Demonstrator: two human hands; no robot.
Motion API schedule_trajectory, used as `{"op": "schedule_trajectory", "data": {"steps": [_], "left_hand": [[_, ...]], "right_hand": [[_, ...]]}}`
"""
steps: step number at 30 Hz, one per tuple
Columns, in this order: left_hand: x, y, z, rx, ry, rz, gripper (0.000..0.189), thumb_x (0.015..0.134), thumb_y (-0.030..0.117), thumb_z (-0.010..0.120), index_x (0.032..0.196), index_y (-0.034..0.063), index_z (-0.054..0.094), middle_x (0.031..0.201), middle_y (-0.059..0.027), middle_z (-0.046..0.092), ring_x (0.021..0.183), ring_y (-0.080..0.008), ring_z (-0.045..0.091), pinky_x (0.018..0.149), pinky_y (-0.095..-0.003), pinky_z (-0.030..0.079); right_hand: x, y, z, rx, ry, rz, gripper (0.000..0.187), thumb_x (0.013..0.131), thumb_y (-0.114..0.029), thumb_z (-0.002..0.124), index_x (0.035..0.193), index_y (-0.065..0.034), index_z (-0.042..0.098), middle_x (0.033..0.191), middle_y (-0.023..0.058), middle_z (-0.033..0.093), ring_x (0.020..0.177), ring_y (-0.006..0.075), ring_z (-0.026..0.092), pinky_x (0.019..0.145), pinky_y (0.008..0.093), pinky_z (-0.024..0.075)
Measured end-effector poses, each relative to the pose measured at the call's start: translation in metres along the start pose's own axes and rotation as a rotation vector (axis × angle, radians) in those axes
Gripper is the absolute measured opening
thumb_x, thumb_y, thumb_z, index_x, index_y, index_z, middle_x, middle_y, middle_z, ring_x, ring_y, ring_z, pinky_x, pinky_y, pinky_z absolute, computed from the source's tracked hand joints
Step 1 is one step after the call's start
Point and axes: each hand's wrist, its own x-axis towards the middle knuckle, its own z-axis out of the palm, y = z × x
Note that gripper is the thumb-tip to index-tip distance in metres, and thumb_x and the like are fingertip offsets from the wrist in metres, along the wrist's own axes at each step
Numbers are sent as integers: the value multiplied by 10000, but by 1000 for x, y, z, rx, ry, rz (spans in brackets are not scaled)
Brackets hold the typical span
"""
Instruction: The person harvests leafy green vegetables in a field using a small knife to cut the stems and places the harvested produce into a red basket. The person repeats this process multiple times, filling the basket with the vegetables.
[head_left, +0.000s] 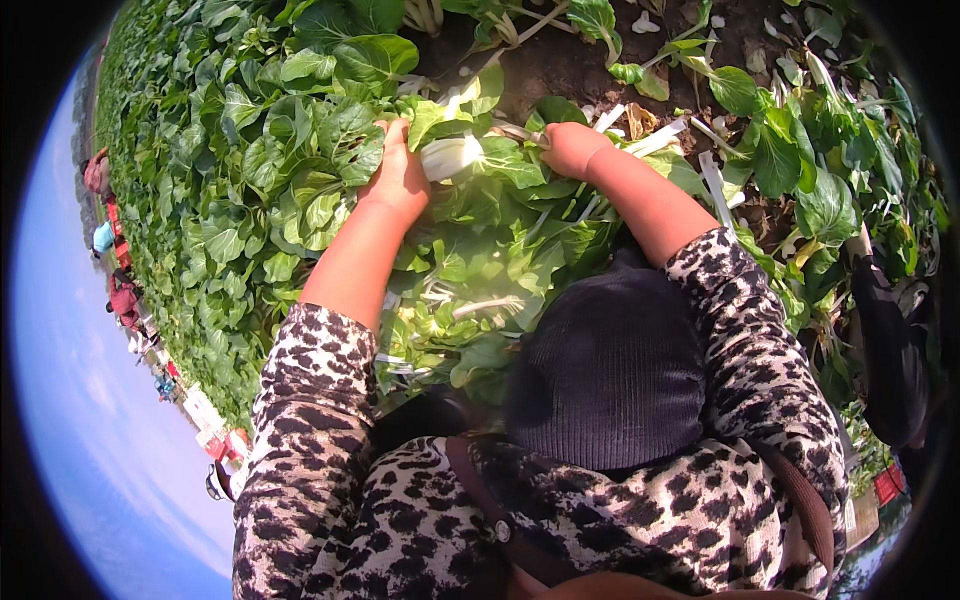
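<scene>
My left hand (397, 172) is closed around a leafy green with a thick white stalk base (451, 157), which looks like bok choy; its holed leaves spread to the left of the fingers. To the right, my right hand (574, 148) is closed on a thin pale stalk or root end (517, 132), partly covered by the fingers. Between and below both hands lie loose leaves (517, 247) and a cut pale stalk (486, 306). Cut white stalks (660, 139) rest on the soil beside my right forearm.
Dense rows of growing greens (247, 165) fill the left side. Brown soil (555, 60) with scattered stalks lies beyond my hands. More leafy plants (825, 202) stand at the right. Several people are far off at the left edge, near red crates (118, 240).
</scene>
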Motion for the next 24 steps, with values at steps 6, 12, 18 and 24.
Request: {"op": "schedule_trajectory", "data": {"steps": [6, 12, 18, 24], "left_hand": [[-140, 6, -63, -565, 525, -66, 404, 649, 79, 729, 1043, 56, 646, 1200, -127, 575, 1139, -330, 499, 1005, -379, 374], [-306, -14, -87, -658, 489, 156, 448, 634, 77, 755, 1062, 17, 637, 989, -82, 652, 1023, -233, 610, 1026, -410, 381], [-337, -23, -23, -768, 711, 307, 947, 653, 43, 786, 1440, 54, 259, 1103, -103, 629, 1029, -176, 614, 955, -337, 469], [-332, -17, -9, -1910, 581, 243, 840, 683, -2, 744, 1386, 30, 285, 1180, -159, 580, 1103, -191, 563, 941, -312, 468]], "right_hand": [[-150, 9, -11, 563, 488, 60, 359, 778, -267, 799, 940, -15, 603, 762, 55, 614, 687, 157, 576, 644, 325, 480], [-271, -96, -71, 864, 566, -143, 236, 839, -175, 751, 933, -50, 574, 684, -29, 522, 473, 40, 431, 416, 211, 360], [-339, -242, -91, 677, 442, -458, 345, 813, -200, 778, 1014, 1, 582, 848, 52, 628, 490, 38, 458, 408, 189, 373], [-277, -314, -8, 1053, 178, -319, 507, 762, -286, 831, 1069, 6, 552, 787, 58, 609, 508, 79, 499, 418, 228, 388]]}}
